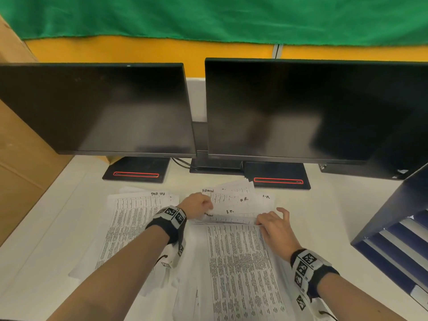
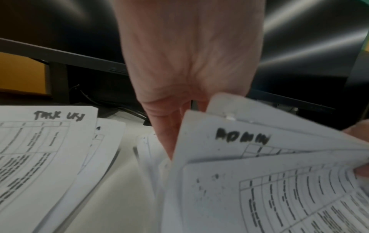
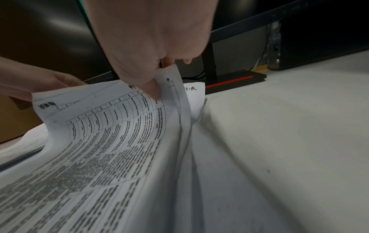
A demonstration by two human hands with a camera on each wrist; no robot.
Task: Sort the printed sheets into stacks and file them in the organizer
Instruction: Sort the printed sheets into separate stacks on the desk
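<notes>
Right hand (image 3: 151,47): thumb (image 3: 151,89) and a finger behind it pinch the upper right corner of a printed sheet (image 3: 111,126); the corner curls up around the thumb. In the head view the little finger stands apart from the rest, raised off the paper.

Left hand (image 1: 196,205): fingers curled around the upper left edges of the lifted sheets (image 1: 236,205), which are fanned upward. The left wrist view shows a finger (image 2: 169,134) tucked behind a sheet headed ADMIN (image 2: 241,137) in handwriting; exact grip of the remaining fingers cannot be told, the view being blurred.

Fanned sheets carry handwritten headings: ADMIN, H.R. twice, I.T. They rise from the far end of the centre pile (image 1: 243,269), a loose heap of printed tables lying on the white desk (image 1: 58,228) between the two forearms.

A second pile (image 1: 129,218) lies just left of the left wrist, top sheet headed in handwriting, legible roughly as TASK LIST. Sheets in both piles are skewed, edges not squared.

Organizer (image 1: 398,230): dark blue, slotted shelves, at the right edge of the desk, well apart from the hands; pale paper shows in its slots.

Behind the papers: two dark monitors (image 1: 97,107) side by side on black bases with red outlines. Cardboard boxes (image 1: 20,158) at left. Green cloth (image 1: 208,17) over a yellow wall at the back. Both wrists wear black bands with patterned marker tags
</notes>
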